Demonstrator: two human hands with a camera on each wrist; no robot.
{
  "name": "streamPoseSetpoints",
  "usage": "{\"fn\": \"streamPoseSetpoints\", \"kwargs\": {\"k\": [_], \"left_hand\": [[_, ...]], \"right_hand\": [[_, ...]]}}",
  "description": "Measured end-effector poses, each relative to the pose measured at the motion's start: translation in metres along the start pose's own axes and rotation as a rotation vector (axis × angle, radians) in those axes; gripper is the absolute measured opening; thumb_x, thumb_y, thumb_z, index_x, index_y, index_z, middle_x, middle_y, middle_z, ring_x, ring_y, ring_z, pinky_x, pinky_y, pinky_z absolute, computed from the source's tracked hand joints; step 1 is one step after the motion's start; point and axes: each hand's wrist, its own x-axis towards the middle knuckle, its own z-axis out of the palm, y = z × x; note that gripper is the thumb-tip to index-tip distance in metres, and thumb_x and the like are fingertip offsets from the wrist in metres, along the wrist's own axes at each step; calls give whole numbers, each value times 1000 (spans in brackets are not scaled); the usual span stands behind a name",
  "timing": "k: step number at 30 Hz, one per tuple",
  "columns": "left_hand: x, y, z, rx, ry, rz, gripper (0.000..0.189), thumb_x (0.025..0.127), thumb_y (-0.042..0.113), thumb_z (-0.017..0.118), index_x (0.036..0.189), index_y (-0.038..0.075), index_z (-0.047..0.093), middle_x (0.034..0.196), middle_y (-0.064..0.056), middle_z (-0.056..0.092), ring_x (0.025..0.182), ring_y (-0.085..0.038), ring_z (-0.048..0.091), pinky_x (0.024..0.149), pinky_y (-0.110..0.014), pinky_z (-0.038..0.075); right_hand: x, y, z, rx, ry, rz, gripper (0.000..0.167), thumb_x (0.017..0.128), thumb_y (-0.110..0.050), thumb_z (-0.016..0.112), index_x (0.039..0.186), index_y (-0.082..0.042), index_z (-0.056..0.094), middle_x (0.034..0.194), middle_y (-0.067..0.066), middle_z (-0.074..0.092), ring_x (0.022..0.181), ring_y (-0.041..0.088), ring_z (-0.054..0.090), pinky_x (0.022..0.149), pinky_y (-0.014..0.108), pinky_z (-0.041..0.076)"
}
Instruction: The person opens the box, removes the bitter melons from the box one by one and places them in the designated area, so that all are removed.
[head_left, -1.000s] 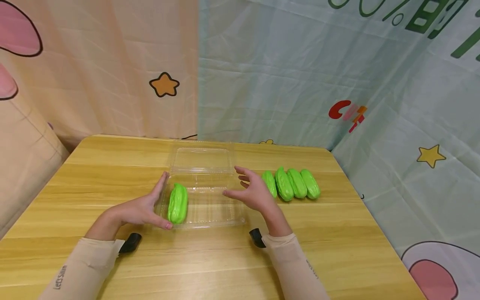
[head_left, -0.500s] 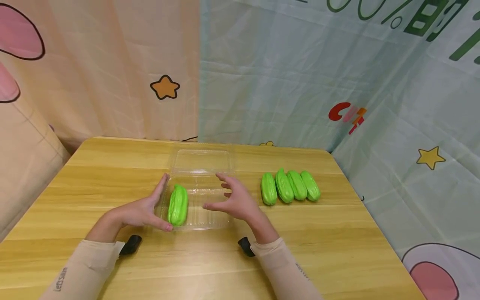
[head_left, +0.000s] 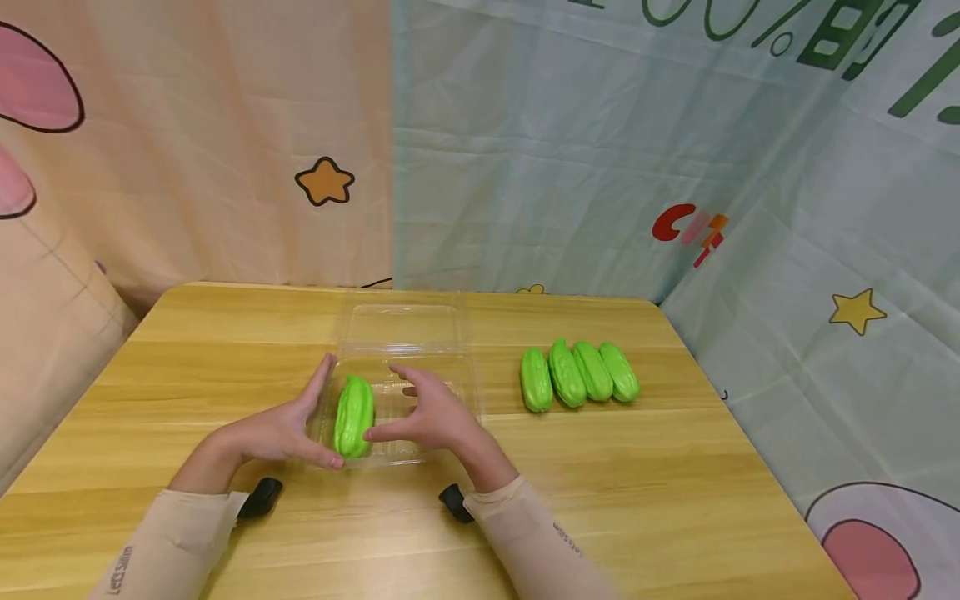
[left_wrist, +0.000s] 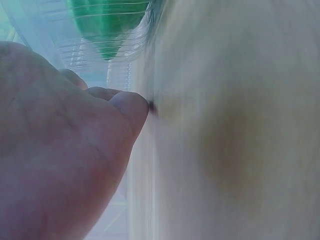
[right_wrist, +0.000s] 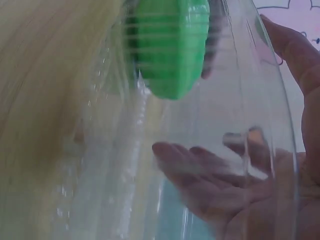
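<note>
A clear plastic clamshell box [head_left: 397, 455] lies with its lid [head_left: 401, 327] folded back. One bright green, ridged, gourd-like vegetable [head_left: 353, 417] stands lengthwise along its left side. My left hand [head_left: 279, 435] is spread at the box's left edge, its thumb near the front corner; the left wrist view has the vegetable [left_wrist: 107, 22] behind ribbed plastic. Over the middle of the box is my right hand [head_left: 431, 419], fingers apart and pointing left. Its thumb tip overlaps the vegetable's lower right side in the head view. In the right wrist view, fingers [right_wrist: 185, 170] appear through the clear wall [right_wrist: 280, 100].
Several matching green vegetables [head_left: 567, 375] lie side by side on the wooden table [head_left: 675, 483], right of the box. A printed cloth curtain [head_left: 510, 167] hangs behind and to the right. A black piece [head_left: 260, 498] sticks out from each sleeve cuff.
My right hand has moved left, from the box's right side to over its middle, close to the vegetable inside. The left hand has stayed at the box's left edge.
</note>
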Motion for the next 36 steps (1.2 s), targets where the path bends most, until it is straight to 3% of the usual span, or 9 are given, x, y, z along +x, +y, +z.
{"fn": "streamPoseSetpoints", "kwargs": {"k": [15,27,36], "left_hand": [[-2,3,-2,-7,-14,4,145,76,19,89,152,17,-35,159,-16,-35,142,-53,-22,105,-77,-3],[-2,2,-1,-30,-15,13,145,76,16,89,151,18,-35,158,-15,-37,141,-52,-25,106,-76,-5],[-3,3,-1,-21,-18,11,145,77,18,89,151,19,-35,158,-14,-37,141,-53,-23,105,-77,-3]], "right_hand": [[15,-6,24,-20,-26,19,102,71,-33,94,154,-10,40,153,5,45,130,27,52,101,33,47],[20,-8,34,116,-56,10,96,71,-17,95,152,-7,44,143,1,53,124,21,58,90,22,50],[22,-10,38,20,-44,11,91,71,-21,94,149,-8,49,140,1,56,121,14,56,91,21,47]]}}
